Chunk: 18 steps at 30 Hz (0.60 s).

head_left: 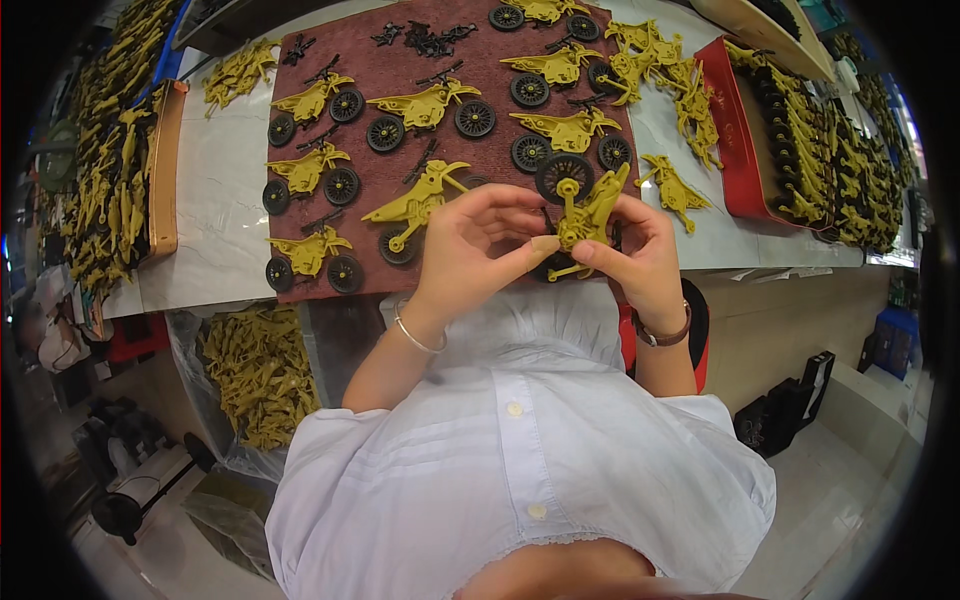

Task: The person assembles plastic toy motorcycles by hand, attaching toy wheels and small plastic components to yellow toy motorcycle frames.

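Observation:
Between my hands, over the near edge of the dark red mat [480,150], a yellow toy motorcycle [577,225] with a black wheel [565,180] is held tilted up. My right hand [638,255] grips its body, thumb in front and fingers behind. On its other side, my left hand [490,240] has its thumb against the toy, fingers curled and partly hidden behind it. A yellow motorcycle body with a black wheel [405,215] lies on the mat beside my left hand. Several toy motorcycles [425,108] with two black wheels and black handlebars lie in columns beyond.
Small black parts [440,40] lie at the mat's far edge. Loose yellow pieces [675,190] are on the table to the right, beside a red box [722,130] of toy motorcycles. An orange-edged tray [167,170] stands left. Below the table, a lined container holds yellow parts [262,375].

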Motion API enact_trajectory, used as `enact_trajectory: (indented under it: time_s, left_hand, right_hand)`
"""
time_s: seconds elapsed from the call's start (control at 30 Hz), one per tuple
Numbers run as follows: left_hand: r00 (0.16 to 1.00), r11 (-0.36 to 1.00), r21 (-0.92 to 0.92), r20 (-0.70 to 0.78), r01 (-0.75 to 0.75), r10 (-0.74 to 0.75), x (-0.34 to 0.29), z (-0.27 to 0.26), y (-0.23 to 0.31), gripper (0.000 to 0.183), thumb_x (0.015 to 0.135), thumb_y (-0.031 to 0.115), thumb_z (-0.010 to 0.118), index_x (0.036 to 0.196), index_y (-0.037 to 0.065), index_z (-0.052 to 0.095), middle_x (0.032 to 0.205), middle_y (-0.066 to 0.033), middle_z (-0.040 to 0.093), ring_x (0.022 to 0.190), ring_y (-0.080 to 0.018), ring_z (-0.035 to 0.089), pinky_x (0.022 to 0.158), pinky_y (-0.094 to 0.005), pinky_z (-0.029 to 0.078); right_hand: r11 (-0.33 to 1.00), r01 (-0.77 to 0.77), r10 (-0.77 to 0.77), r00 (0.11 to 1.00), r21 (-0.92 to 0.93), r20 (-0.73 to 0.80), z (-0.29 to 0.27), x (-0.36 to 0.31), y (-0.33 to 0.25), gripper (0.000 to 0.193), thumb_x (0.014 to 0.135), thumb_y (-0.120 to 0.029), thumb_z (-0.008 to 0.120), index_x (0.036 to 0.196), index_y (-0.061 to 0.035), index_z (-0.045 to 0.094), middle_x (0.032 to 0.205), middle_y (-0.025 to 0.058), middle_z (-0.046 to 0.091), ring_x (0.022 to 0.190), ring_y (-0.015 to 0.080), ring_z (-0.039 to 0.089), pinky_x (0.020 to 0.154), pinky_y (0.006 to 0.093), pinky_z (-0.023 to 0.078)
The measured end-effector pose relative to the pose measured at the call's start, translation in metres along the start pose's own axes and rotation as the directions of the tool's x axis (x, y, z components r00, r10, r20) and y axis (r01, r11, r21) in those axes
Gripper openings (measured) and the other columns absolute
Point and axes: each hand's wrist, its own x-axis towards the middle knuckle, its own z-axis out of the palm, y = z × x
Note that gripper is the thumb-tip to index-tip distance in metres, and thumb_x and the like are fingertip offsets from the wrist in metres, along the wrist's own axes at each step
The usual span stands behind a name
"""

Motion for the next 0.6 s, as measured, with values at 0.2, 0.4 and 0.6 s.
enact_trajectory:
  time_s: [0.2, 0.4, 0.6]
  left_hand:
    - [1.0, 1.0, -0.029, -0.002, 0.001, -0.001, 0.002, -0.001, -0.004, 0.033, 0.073, -0.001, 0.07, 0.101, -0.003, 0.053, 0.087, -0.0062, 0.062, 0.081, -0.0102, 0.061, 0.075, -0.023, 0.05]
    - [0.999, 0.997, -0.07, 0.011, 0.042, -0.041, 0.003, -0.006, 0.0, 0.028, 0.076, 0.001, 0.068, 0.1, -0.004, 0.054, 0.087, -0.0081, 0.063, 0.08, -0.012, 0.062, 0.073, -0.0234, 0.051]
    - [0.99, 0.992, -0.055, -0.082, 0.11, -0.114, 0.002, -0.004, -0.001, 0.023, 0.078, 0.003, 0.066, 0.096, -0.005, 0.054, 0.081, -0.0086, 0.065, 0.073, -0.0132, 0.064, 0.068, -0.0234, 0.051]
  right_hand:
    - [0.995, -0.028, 0.021, 0.996, -0.092, -0.085, 0.011, -0.001, -0.004, 0.027, 0.076, -0.006, 0.069, 0.099, 0.004, 0.059, 0.09, 0.0055, 0.062, 0.08, 0.0086, 0.057, 0.07, 0.0222, 0.048]
    - [0.993, -0.072, 0.063, 0.992, -0.091, -0.107, 0.011, 0.001, 0.003, 0.024, 0.077, -0.009, 0.069, 0.096, 0.0026, 0.06, 0.087, 0.0035, 0.063, 0.076, 0.0068, 0.057, 0.065, 0.0196, 0.047]
    - [0.977, -0.099, 0.076, 0.989, -0.19, -0.124, 0.015, 0.001, 0.003, 0.021, 0.079, -0.011, 0.067, 0.094, 0.0019, 0.06, 0.083, 0.0025, 0.063, 0.072, 0.0046, 0.056, 0.062, 0.0189, 0.045]
